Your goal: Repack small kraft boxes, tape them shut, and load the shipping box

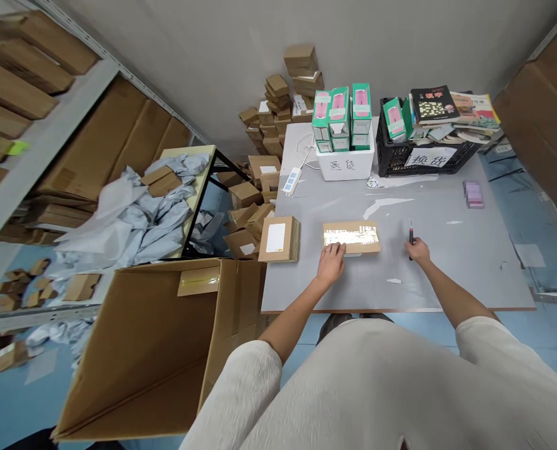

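Loosely uncurled left hand point(331, 267) on box point(352, 235), right hand point(417, 250) clasping tool point(411, 237), bin point(344, 173) lettered 退货, crate point(392, 162) 换货

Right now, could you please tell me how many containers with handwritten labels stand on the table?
2: at the back, a white bin and, to its right, a black crate.

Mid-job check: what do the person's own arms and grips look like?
The left sleeve and right sleeve are off-white, elbow-length, loose and textured; no cables or markings show on them. Left grip and right grip are gloveless; the left has what looks like a ring.
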### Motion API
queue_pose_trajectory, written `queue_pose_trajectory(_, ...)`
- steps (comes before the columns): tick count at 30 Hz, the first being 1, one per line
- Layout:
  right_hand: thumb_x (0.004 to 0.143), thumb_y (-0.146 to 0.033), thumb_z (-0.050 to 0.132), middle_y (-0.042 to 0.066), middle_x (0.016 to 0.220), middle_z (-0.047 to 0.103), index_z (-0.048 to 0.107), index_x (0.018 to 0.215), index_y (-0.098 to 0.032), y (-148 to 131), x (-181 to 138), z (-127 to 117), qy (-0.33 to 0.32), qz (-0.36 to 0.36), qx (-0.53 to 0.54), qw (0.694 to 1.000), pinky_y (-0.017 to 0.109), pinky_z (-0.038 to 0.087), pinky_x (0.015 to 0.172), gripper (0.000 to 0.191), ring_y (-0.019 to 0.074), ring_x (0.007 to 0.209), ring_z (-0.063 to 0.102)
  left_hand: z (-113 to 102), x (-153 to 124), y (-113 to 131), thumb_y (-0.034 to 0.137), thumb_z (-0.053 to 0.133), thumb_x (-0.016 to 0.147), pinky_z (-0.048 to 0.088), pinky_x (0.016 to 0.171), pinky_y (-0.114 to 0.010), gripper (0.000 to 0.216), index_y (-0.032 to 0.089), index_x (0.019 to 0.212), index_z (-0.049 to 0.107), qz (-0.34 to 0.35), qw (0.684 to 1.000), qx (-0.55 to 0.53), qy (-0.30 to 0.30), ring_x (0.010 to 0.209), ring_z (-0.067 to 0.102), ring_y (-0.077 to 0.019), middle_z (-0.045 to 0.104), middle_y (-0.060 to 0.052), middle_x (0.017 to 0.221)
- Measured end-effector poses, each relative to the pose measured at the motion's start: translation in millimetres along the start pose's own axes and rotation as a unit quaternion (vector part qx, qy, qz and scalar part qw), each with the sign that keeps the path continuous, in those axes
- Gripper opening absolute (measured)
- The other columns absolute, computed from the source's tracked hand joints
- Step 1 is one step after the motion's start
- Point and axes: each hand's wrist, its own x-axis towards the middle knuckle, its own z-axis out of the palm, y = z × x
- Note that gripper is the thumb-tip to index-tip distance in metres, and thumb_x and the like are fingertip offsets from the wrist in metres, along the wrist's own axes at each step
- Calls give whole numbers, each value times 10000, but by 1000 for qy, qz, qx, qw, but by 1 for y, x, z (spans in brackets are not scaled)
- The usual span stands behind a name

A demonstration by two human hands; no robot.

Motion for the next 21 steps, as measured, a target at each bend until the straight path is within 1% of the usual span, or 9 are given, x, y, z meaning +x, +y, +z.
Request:
queue_pose_trajectory(2, 955, -346, 554, 96, 924, 752, 667, 1227, -205, -16, -2, -10, 0, -36, 85, 996, 363, 610, 793, 327, 285, 940, 755, 0, 0, 0, 101, 504, 950, 407, 1230, -524, 749, 251, 1679, 419, 4, 1000, -5, 4, 1507, 470, -348, 541, -168, 1615)
queue_pose_trajectory(4, 977, -360, 507, 49, 851, 727, 657, 1234, -207, -38, -8, -21, -22, -83, 152, 985, 304, 595, 698, 334, 233, 819, 741, 0, 0, -1, 98, 501, 952, 402, 1238, -523, 731, 244, 1666, 434, 9, 1000, -9, 13, 1508, 473, -345, 540, -169, 1616)
queue_pose_trajectory(7, 1009, -482, 527, 40, 886, 738, 676, 1211, -219, -77, -27, -34, -43, -166, 142, 975, 293, 569, 645, 364, 210, 740, 711, -1, -1, -3, 91, 499, 953, 404, 1247, -509, 688, 241, 1624, 478, 21, 999, -19, 23, 1504, 484, -333, 546, -159, 1607)
queue_pose_trajectory(9, 1033, -546, 526, 46, 945, 769, 683, 1268, -231, -103, -44, -38, -60, -243, 100, 963, 315, 573, 682, 423, 219, 754, 713, -4, -1, -6, 86, 499, 951, 407, 1252, -499, 662, 242, 1594, 506, 36, 999, -25, 25, 1502, 487, -324, 551, -151, 1603)
queue_pose_trajectory(11, 1051, -522, 532, 65, 1029, 804, 714, 1282, -237, -127, -62, -38, -70, -342, 28, 937, 337, 574, 798, 410, 248, 893, 733, -6, -1, -8, 86, 508, 945, 409, 1256, -494, 641, 238, 1567, 528, 52, 998, -29, 23, 1500, 490, -317, 552, -150, 1603)
queue_pose_trajectory(13, 1063, -460, 536, 79, 1178, 815, 744, 1291, -243, -147, -77, -35, -84, -416, -38, 905, 342, 555, 906, 377, 265, 1048, 732, -9, 0, -11, 91, 522, 937, 414, 1256, -490, 624, 238, 1542, 548, 65, 997, -30, 19, 1503, 491, -312, 557, -148, 1600)
queue_pose_trajectory(16, 1072, -411, 536, 89, 1268, 807, 778, 1268, -238, -172, -93, -26, -99, -453, -134, 876, 328, 528, 917, 357, 276, 1130, 717, -11, 0, -14, 110, 534, 948, 377, 1289, -505, 591, 226, 1527, 563, 73, 997, -26, 30, 1560, 445, -320, 548, -147, 1627)
queue_pose_trajectory(19, 1081, -399, 531, 98, 1273, 805, 793, 1253, -230, -192, -103, -18, -100, -464, -203, 856, 316, 507, 887, 357, 279, 1149, 708, -9, -3, -17, 134, 543, 974, 329, 1323, -532, 602, 195, 1572, 527, 33, 998, -26, 51, 1610, 407, -337, 499, -178, 1693)
queue_pose_trajectory(21, 1081, -391, 533, 96, 1252, 808, 801, 1235, -235, -202, -107, -14, -100, -468, -230, 847, 315, 496, 868, 347, 277, 1128, 712, -6, -6, -20, 136, 555, 972, 320, 1330, -534, 641, 172, 1608, 490, 15, 998, -33, 49, 1627, 401, -339, 463, -204, 1726)
